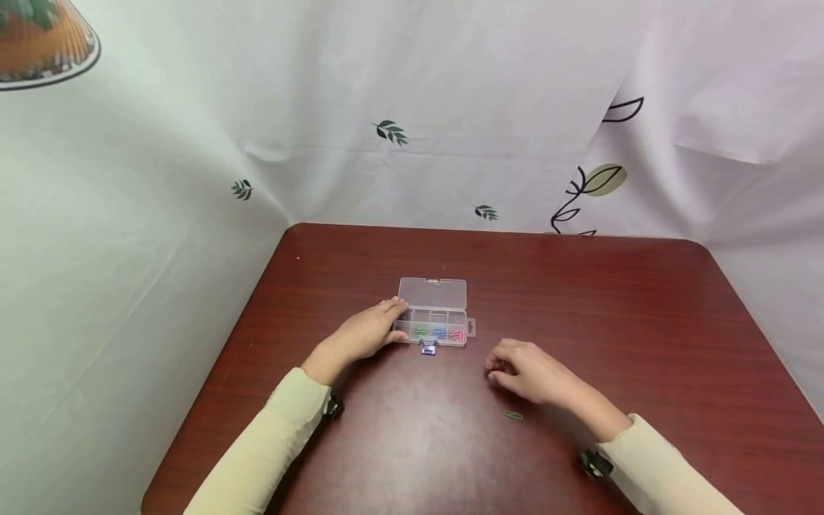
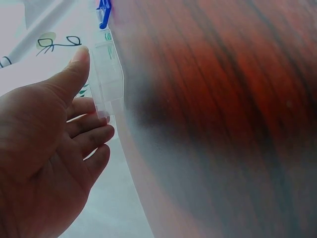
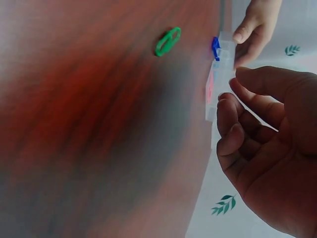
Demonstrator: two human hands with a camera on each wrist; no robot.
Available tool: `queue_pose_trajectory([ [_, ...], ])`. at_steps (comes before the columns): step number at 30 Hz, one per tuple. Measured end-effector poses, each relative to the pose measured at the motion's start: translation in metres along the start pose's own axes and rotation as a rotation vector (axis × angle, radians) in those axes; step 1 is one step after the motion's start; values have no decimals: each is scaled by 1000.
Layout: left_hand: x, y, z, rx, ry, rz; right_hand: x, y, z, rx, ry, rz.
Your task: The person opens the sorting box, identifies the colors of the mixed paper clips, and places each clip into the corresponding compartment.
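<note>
Paper clips sit sorted by colour in the clear compartment box [image 1: 433, 323], which lies open toward the far middle of the table [image 1: 644, 322], lid folded back. In the head view green, blue and pink clips fill three near compartments, while a green paper clip [image 1: 513, 414] lies loose on the table nearer the front edge, and a blue clip [image 1: 428, 347] rests against the box's near side. Judging from this, most of the sorting looks done, with those two left outside. The left hand [image 1: 368, 333] rests with relaxed fingers touching the box's left end; the right hand [image 1: 529, 372] hovers beside the loose clip, fingers loosely curled, holding nothing.

From the left wrist, the left hand [image 2: 44, 148] lies flat, thumb and fingertips against the translucent box [image 2: 106, 69].

From the right wrist, the right hand [image 3: 270, 148] is loosely curled and empty; the green paper clip [image 3: 168, 41] lies apart from the box [image 3: 218, 79].
</note>
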State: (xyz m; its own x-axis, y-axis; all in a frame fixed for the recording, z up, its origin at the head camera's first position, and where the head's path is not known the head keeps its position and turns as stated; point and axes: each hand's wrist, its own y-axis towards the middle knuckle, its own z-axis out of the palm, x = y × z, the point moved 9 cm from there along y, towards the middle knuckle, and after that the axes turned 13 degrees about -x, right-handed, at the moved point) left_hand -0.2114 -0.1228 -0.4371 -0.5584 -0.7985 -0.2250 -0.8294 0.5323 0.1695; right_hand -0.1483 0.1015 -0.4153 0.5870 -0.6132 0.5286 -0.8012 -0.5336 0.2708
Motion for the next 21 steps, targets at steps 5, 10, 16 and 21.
queue_pose_trajectory([
  [5,0,0,1,8,-5,-4,-4,-16,-1,0,2,32],
  [10,2,1,0,2,-2,-3,-5,-31,-1,12,21,48],
  [16,1,1,2,12,-3,2,-5,-48,2,3,39,40],
  [21,1,2,2,12,-4,2,-3,-55,4,-3,40,34],
])
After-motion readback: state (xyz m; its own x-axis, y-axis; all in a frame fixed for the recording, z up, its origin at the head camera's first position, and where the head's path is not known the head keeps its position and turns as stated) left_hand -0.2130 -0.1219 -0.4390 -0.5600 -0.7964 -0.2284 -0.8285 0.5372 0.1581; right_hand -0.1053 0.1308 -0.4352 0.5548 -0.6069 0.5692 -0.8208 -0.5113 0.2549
